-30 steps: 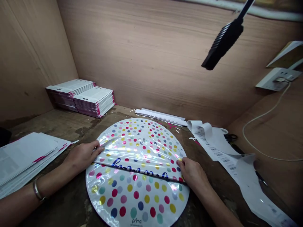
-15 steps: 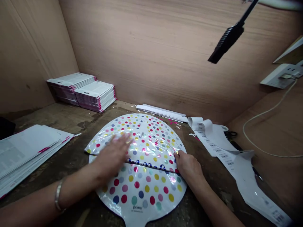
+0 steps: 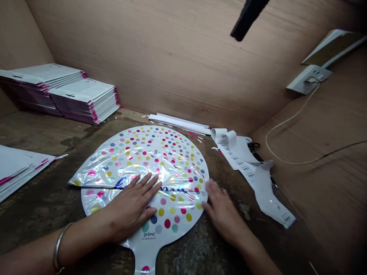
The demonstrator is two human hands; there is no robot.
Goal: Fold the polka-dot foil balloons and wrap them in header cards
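A flat, uninflated foil balloon (image 3: pixel 166 225) with multicoloured dots and a neck at the bottom lies on the table. Its upper part is folded over, and the fold's lower edge crosses the middle, with blue lettering partly showing there. My left hand (image 3: pixel 134 202) rests flat on the balloon across that edge, fingers spread, a metal bangle at the wrist. At the right rim, my right hand (image 3: pixel 222 210) touches the balloon's edge with fingers stretched out and thumb apart, slightly blurred. "Prima" is printed above the neck.
Stacks of white cards with pink edges (image 3: pixel 83 97) stand at the back left. More flat white cards (image 3: pixel 17 168) lie at the left. Strips of barcode labels (image 3: pixel 246 168) curl at the right beside black scissors (image 3: pixel 254 146). A cable (image 3: pixel 286 162) hangs from a wall socket (image 3: pixel 309 78).
My left hand has come down and settled flat on the fold's edge. My right hand has loosened from its pinch on the rim. The camera view has shifted.
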